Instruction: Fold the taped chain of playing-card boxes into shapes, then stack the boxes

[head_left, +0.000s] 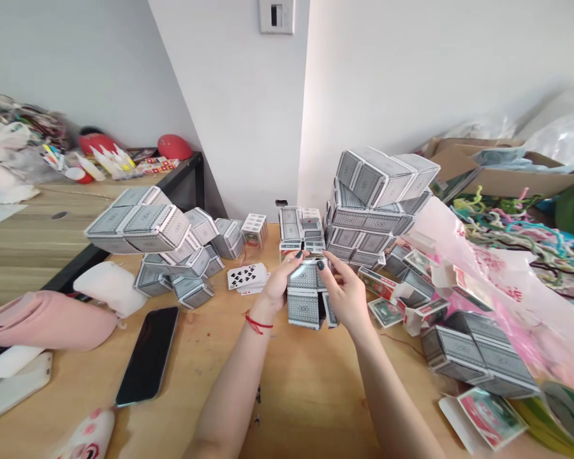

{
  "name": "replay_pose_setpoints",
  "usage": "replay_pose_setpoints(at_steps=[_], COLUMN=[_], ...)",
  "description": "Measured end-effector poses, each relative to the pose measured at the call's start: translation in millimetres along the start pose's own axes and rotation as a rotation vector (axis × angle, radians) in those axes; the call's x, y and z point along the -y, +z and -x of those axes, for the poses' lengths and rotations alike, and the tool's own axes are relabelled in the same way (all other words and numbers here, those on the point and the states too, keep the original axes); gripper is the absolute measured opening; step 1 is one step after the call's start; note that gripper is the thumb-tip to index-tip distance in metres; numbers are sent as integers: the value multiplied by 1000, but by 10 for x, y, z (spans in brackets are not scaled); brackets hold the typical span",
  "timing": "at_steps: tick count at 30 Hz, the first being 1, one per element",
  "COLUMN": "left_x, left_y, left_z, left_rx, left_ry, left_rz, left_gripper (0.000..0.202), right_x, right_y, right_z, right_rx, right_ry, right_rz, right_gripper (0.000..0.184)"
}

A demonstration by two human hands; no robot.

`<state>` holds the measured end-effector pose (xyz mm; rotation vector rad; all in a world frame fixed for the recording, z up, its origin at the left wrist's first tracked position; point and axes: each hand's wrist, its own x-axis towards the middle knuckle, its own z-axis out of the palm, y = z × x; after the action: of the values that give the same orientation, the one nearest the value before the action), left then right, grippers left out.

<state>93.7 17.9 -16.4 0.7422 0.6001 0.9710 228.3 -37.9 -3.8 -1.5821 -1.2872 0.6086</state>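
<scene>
While both forearms are entering from the bottom edge, cut off before the elbows, the left hand [278, 287] and the right hand [348, 298] are gripping a small block of folded playing cards [305, 299], one hand on each side, each grip closed around it. The block is sitting at the middle of the wooden surface [306, 389], straight ahead of the person, though it is hard to tell whether its base is touching the wood. Dark-nailed fingertips [320, 264] are pressing on its top, and the palms are hiding its side faces.

A red thread bracelet [256, 323] is circling the left wrist. Behind the hands, a tall stack of similar blocks [373, 210] is rising at the right, its lower rows partly covered. A wider cluster of blocks [148, 229] is spreading at the left. Loose face-up cards [246, 277] are lying just beside the left hand, and a dark phone [148, 354] is lying nearer the left edge. At the far right, a pink plastic bag [507, 280] is running out of view.
</scene>
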Motion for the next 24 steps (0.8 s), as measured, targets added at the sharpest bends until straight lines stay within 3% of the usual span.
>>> replay_pose_setpoints(at_steps=[7,14,19,24], left_x=[68,35,-45,-97], left_y=[36,110,120,74], left_z=[-20,18,83,126], left_rx=[-37,-55,-21,0], left_ry=[-20,32,163,285], left_rz=[96,40,-73,-236], left_gripper=[28,30,37,39], right_x=[-18,-8,-14,41], right_y=[33,40,-47,-132], right_z=[-3,2,-4,7], right_rx=[-14,15,87,84], right_ry=[-68,-167,-169,-265], right_rz=[44,108,-23,-39], right_gripper=[44,44,50,43])
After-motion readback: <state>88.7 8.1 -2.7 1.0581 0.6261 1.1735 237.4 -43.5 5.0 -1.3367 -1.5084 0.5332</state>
